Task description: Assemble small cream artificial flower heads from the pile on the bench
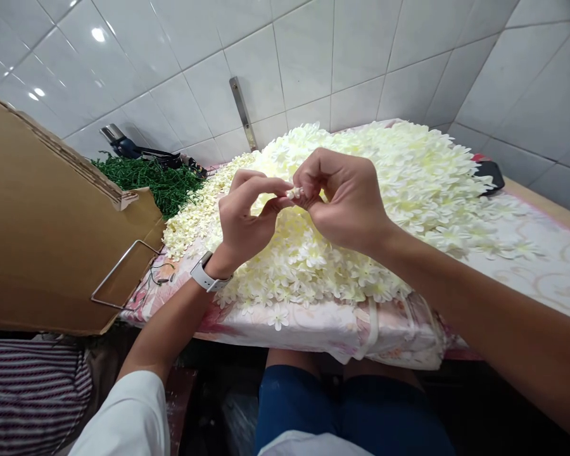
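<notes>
In the head view, the heap of white flowers (422,171) spreads over a patterned cloth (546,278). The left hand (247,221) and right hand (349,199) meet above the heap, thumb and fingertips of each closed on small cream pieces (293,193). Whether these are joined is too small to tell. Cream buds (187,221) lie to the left of the heap, with green stems (142,180) beyond them and a cardboard box (52,228) farther left.

The hold looks slight: a loosened or uneven pinch could drop a piece among the similarly pale petals, where it would be hard to find. A lowered wrist could sweep blossoms off the near edge, where a single flower (278,316) lies in front of the heap.
</notes>
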### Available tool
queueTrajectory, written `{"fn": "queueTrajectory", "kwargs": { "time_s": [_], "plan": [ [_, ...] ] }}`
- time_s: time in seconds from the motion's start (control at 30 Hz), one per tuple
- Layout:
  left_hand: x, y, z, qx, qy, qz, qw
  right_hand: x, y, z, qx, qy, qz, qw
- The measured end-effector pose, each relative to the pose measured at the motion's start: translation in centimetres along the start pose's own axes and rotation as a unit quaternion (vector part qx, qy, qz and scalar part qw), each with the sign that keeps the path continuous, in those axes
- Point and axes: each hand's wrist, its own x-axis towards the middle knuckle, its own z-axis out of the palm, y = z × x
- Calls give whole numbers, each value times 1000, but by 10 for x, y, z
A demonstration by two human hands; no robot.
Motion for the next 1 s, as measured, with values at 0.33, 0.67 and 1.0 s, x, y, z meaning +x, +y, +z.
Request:
{"fn": "queueTrajectory", "kwargs": {
  "time_s": [0.33,0.67,1.0],
  "plan": [
    [1,-6,-2,-24,43,-40,998,8,-3,-3,56,9,72,996],
    [2,-6,-5,20,42,8,999,9,-6,-5,115,9,96,989],
    [1,-6,-2,-91,-24,-102,990,11,-4,-8,115,9,98,988]
  ]
}}
